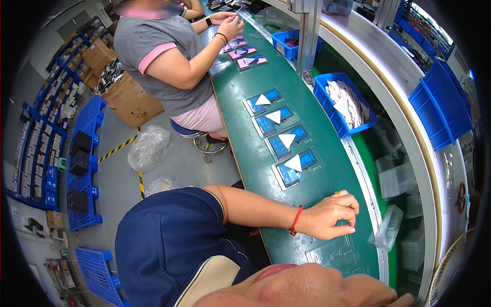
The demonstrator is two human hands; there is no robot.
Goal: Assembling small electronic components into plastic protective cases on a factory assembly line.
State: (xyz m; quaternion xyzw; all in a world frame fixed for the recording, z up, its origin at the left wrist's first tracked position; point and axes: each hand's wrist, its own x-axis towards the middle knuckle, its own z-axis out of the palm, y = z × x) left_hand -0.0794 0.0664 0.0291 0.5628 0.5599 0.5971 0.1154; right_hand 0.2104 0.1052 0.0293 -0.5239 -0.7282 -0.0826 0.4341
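My left hand [330,215], with a red cord bracelet at the wrist, reaches over the green bench from the left. Its fingers are curled in toward the thumb above clear plastic trays [335,256], close to the bench's right edge. Whatever lies between the fingertips, if anything, is too small or transparent to make out. Beyond the hand, several clear trays stand in a row, each holding a blue flat pack [309,159] with a white triangular piece [293,163] on top. My right hand does not show.
A co-worker [166,61] sits at the far left of the bench, both hands around a small thin item, near trays with pink pieces [251,61]. A blue bin [319,94] of white slips stands right of the bench. Clear plastic boxes [388,227] lie beside its edge.
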